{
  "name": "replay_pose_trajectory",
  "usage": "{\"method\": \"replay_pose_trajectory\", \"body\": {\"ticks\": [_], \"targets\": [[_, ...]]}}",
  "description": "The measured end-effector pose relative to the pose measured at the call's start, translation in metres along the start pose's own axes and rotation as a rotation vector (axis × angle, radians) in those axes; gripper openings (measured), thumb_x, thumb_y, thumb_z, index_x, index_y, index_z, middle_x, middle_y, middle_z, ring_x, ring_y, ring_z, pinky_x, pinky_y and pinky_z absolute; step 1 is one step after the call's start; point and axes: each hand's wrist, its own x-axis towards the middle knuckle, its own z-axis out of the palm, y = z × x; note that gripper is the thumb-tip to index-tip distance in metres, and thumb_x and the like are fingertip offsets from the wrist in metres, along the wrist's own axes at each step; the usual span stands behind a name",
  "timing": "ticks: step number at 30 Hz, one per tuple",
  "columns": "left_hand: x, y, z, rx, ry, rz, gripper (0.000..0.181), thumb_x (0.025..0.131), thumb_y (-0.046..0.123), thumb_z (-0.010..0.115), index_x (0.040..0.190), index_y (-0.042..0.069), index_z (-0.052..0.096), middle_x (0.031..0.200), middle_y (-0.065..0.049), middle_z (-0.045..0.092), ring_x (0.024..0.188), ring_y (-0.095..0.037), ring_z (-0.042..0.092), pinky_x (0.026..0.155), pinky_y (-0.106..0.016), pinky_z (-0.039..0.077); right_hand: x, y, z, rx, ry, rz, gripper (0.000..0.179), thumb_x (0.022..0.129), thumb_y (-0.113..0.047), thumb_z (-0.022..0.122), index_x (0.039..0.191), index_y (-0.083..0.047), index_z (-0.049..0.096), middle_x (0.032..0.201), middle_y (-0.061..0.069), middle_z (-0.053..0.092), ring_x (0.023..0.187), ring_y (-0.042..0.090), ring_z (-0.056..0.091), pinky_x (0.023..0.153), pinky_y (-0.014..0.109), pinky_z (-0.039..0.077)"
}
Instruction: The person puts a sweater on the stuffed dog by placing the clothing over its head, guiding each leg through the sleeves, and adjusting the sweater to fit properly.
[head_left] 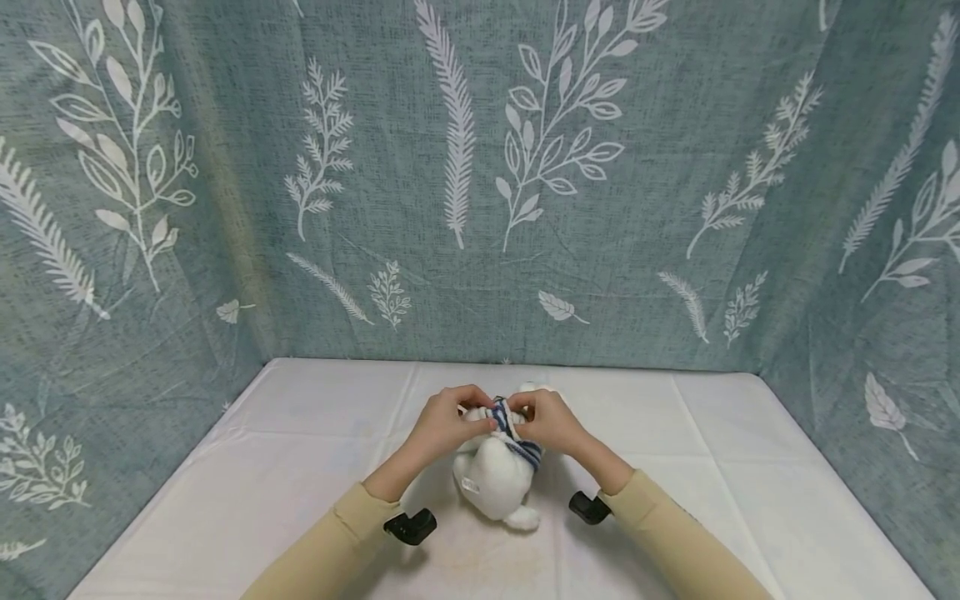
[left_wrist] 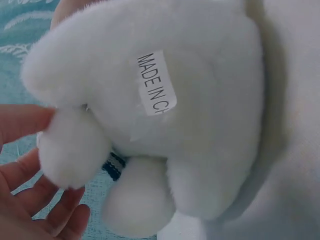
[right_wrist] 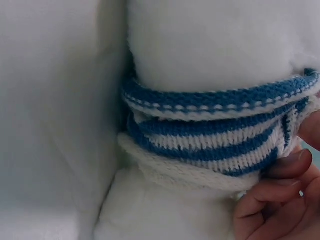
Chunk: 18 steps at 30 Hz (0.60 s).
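1 plush toy [head_left: 495,483], 1 knit garment [right_wrist: 200,145] (blue-white stripes); left hand [head_left: 444,423] grips toy, right hand [head_left: 553,423] pinches garment.

Ahead of you hangs a grey-teal back curtain [head_left: 397,167] printed in white, and matching fabric closes in both flanks, as a left panel [head_left: 45,358] and a right panel [head_left: 825,325], so you face 3 cloth walls. Across the back you can pick out a tall fern frond [head_left: 456,117], branching sprigs and 1 small single leaf [head_left: 557,305] low down. Below them, your white tablecloth [head_left: 300,450] meets the back curtain along a nearly straight edge; fold creases run over it, and faint stains mark its near part. Your light is soft, with blurred shadows and a yellowish tint by the left corner.
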Motion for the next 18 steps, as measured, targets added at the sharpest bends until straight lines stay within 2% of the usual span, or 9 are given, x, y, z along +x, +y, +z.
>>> {"method": "replay_pose_trajectory", "body": {"ticks": [5, 12, 15, 18], "targets": [[0.002, 0.000, -0.002, 0.039, 0.017, 0.006, 0.006, 0.082, 0.016, 0.074, 0.082, 0.019, 0.068, 0.084, 0.005, 0.066, 0.084, -0.016, 0.057, 0.069, -0.031, 0.046, -0.002, -0.001, 0.002, 0.005, 0.016, 0.011, 0.025, 0.077, 0.001, 0.063, 0.098, -0.009, 0.072, 0.067, -0.003, 0.055, 0.051, 0.005, 0.034, 0.051, 0.019, 0.030], [-0.002, -0.006, -0.009, 0.080, 0.054, 0.034, 0.008, 0.083, 0.013, 0.072, 0.078, 0.014, 0.066, 0.077, 0.003, 0.064, 0.077, -0.013, 0.057, 0.067, -0.030, 0.045, -0.005, -0.001, 0.002, 0.004, 0.042, -0.004, 0.026, 0.075, 0.005, 0.060, 0.096, -0.007, 0.071, 0.066, -0.002, 0.053, 0.052, 0.005, 0.035, 0.051, 0.020, 0.030], [-0.007, -0.014, -0.012, 0.076, 0.050, -0.006, 0.009, 0.083, 0.010, 0.071, 0.078, 0.011, 0.065, 0.075, 0.002, 0.063, 0.073, -0.013, 0.056, 0.064, -0.029, 0.044, -0.007, -0.001, 0.001, 0.003, 0.056, 0.002, 0.022, 0.078, 0.004, 0.062, 0.094, -0.007, 0.071, 0.065, -0.003, 0.053, 0.052, 0.005, 0.036, 0.051, 0.020, 0.032], [-0.010, -0.019, -0.013, 0.033, 0.015, -0.070, 0.008, 0.083, 0.008, 0.071, 0.077, 0.009, 0.065, 0.073, 0.001, 0.061, 0.070, -0.013, 0.054, 0.059, -0.028, 0.042, -0.008, -0.001, 0.001, -0.004, 0.063, 0.010, 0.019, 0.081, 0.001, 0.064, 0.097, -0.007, 0.072, 0.064, -0.002, 0.056, 0.051, 0.005, 0.037, 0.050, 0.020, 0.033]]}}
